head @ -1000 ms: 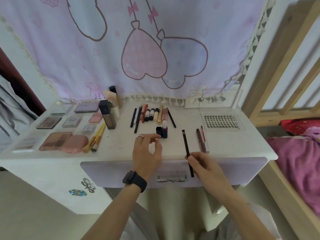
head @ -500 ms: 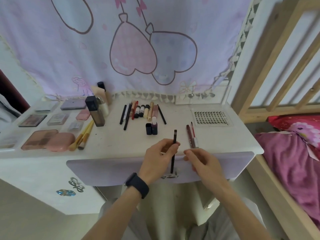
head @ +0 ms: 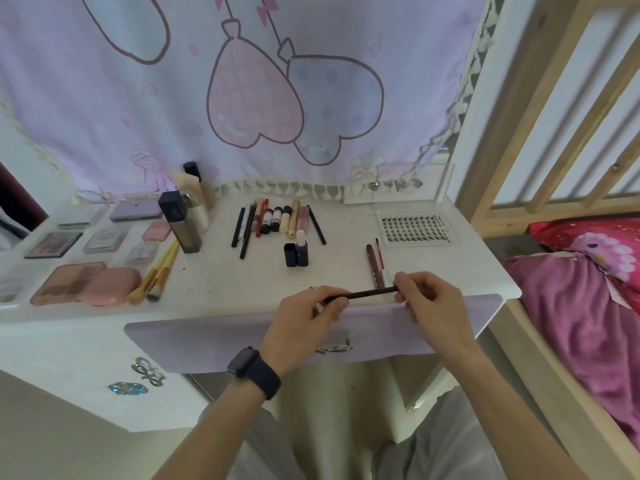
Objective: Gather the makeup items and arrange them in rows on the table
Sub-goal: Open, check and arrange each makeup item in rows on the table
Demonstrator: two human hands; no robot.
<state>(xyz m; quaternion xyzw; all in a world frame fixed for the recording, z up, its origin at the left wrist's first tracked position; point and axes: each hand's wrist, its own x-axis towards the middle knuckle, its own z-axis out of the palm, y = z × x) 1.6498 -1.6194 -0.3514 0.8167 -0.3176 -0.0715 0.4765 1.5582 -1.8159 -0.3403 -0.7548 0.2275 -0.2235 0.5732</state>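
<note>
The white table holds a row of pens and tubes; above its front edge the left hand and right hand curl their fingers round the ends of a thin black makeup pencil, held sideways

Bedroom in a home. White dressing table w/ lilac drawer front sits under a pastel hanging cloth printed w/ heart balloons. Wooden bed frame stands just to the right, w/ pink floral bedding on the bed. Tabletop carries palettes, brushes, pencils & tubes, and a lash tray.
</note>
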